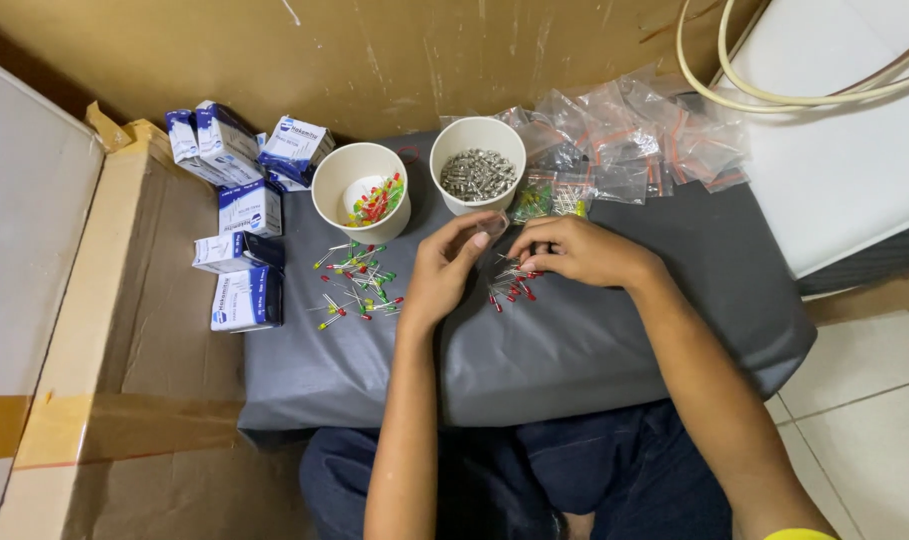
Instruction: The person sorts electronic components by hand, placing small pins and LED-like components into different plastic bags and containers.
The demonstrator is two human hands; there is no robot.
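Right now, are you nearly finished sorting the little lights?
Partway, it seems. Done: filled small clear bags lie behind the cups. In hand: the left hand pinches a small clear bag while the right hand rests on red lights. Left: mixed loose lights on the grey pad, more in the left cup.

Matt grey cloth-like cushion cover (574, 350), faintly creased. Two white paper cups (326, 190), smooth and matt. Glossy coloured plastic LEDs with thin metal legs (359, 280). Shiny crinkled clear plastic bags (634, 130). Scuffed brown cardboard (374, 50).

Both hands (514, 262) over red LEDs (511, 288), two paper cups (360, 190) behind
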